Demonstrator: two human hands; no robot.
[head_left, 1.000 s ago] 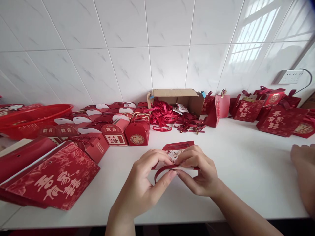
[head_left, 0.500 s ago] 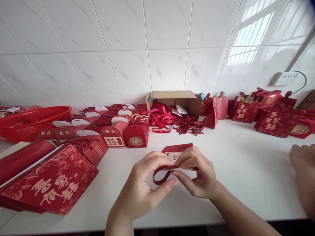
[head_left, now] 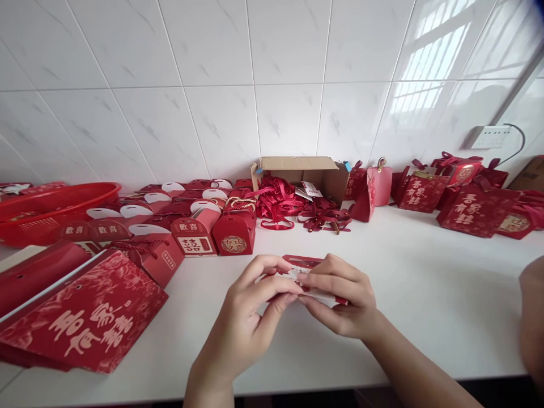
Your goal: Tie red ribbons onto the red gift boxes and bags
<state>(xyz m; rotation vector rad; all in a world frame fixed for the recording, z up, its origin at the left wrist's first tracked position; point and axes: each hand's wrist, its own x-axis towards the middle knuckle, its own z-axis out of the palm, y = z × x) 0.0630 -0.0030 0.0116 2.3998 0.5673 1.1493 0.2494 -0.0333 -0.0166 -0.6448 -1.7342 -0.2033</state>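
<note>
Head view: a red box piece [head_left: 300, 259] with a white patterned panel sits near the middle of the white table [head_left: 425, 306], partly hidden by fingers. The left hand [head_left: 250, 311] pinches its near edge between thumb and fingertips; the right hand [head_left: 346, 296] grips it from the right, fingers on top and thumb along the near side. Beyond, on the far side, red ribbons [head_left: 278, 198] spill from an open cardboard box [head_left: 300, 163], beside a heap of dark red straps [head_left: 325, 218]. To the left stand rows of red boxes [head_left: 233, 235], with flat red bags [head_left: 97, 317] nearer and a red basket [head_left: 97, 190] farther. Upright red gift bags [head_left: 474, 211] stand far right; another person's arm [head_left: 533, 317] shows at the right edge.
</note>
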